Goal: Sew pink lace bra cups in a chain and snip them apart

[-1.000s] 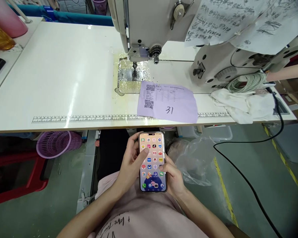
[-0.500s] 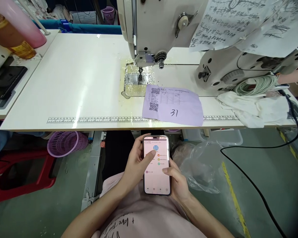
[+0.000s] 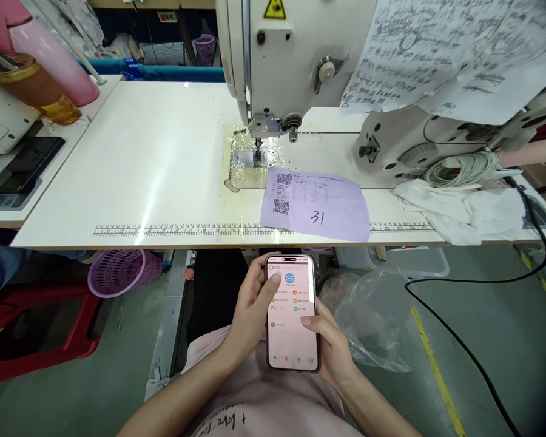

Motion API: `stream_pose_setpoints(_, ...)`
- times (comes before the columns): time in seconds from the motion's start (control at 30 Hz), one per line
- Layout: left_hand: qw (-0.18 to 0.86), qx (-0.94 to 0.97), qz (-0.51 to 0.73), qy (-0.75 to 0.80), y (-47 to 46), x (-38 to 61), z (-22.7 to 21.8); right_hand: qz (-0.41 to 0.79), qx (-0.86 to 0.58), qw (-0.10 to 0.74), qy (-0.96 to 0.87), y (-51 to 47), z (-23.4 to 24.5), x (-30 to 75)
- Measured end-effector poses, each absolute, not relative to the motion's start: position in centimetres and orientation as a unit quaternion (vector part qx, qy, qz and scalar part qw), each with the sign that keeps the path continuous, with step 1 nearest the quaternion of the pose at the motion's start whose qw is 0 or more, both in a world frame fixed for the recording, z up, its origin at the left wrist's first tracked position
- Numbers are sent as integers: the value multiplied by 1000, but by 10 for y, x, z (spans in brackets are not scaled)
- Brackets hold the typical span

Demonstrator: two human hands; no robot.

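Note:
I hold a smartphone (image 3: 292,328) over my lap, below the table's front edge. My left hand (image 3: 250,312) wraps its left side, thumb resting on the upper screen. My right hand (image 3: 330,343) grips the lower right side, thumb lying across the screen. The screen shows a pale pink app page with a blue round icon and small menu icons. On the white table (image 3: 155,170) above lies a lilac slip (image 3: 318,203) with QR codes and "31", just in front of the sewing machine's needle (image 3: 257,145).
The white sewing machine (image 3: 300,54) carries handwritten paper sheets (image 3: 441,54). White cloth (image 3: 464,206) and a coiled cable (image 3: 459,167) lie at right. A ruler strip (image 3: 186,229) runs along the front edge. Below: purple basket (image 3: 121,272), red stool (image 3: 36,331), clear plastic bag (image 3: 373,315), black cord (image 3: 473,358). Pink bottle (image 3: 50,60) far left.
The phone screen went from a home screen with app icons to a pink app page. My view tilted up a little; both hands kept their hold on the phone.

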State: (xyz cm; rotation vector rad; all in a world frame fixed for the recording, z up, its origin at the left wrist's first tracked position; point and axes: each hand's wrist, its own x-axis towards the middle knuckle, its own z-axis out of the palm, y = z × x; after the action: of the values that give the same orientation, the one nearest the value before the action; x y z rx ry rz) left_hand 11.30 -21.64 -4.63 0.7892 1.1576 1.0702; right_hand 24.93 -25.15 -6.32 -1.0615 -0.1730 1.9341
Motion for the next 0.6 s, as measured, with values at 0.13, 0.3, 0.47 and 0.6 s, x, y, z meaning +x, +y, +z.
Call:
stream_pose_setpoints(0.13,646,363,456,492,-222,103,-45,777,-417,464,-84,-234,-40,257)
stream_pose_setpoints(0.3,613,449,470,448,-233,93,-42,787,-364,490,-88,-200,-6,258)
stream_pose_setpoints(0.47,527,535,492,441,-231,91,-33,808,-295,499,-105,-171,20,245)
stream_pose_setpoints(0.6,473,570,513,434,-216,91,-20,814,-259,503,-131,-160,36,236)
